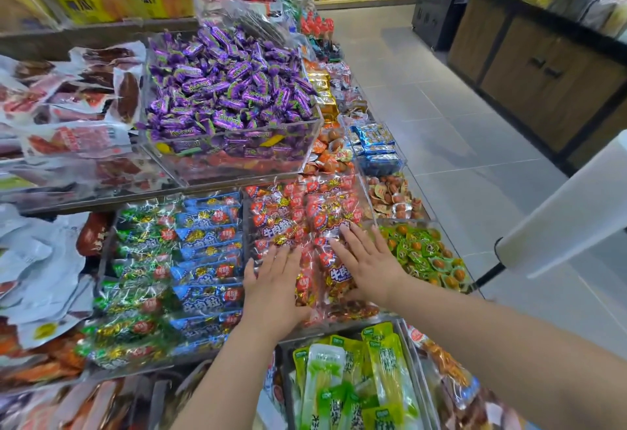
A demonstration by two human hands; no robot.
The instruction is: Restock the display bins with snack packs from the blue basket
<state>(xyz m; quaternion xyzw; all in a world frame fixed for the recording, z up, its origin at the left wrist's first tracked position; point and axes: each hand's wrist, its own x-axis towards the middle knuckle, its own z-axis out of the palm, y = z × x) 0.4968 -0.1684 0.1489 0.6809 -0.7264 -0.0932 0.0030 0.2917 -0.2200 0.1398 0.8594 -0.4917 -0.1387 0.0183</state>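
Red packs (305, 212) fill the middle bin (368, 205). The left hand (271, 290) and right hand (366, 260) lie flat on them, each grip released and holding nothing. They are likely levelling the pile. The next move calls for more packs from the blue basket, which is out of view.

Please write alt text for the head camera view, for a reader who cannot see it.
The left hand and right hand lie flat on red snack packs in a clear bin. Blue packs and green packs lie to their left; purple candies are heaped behind.
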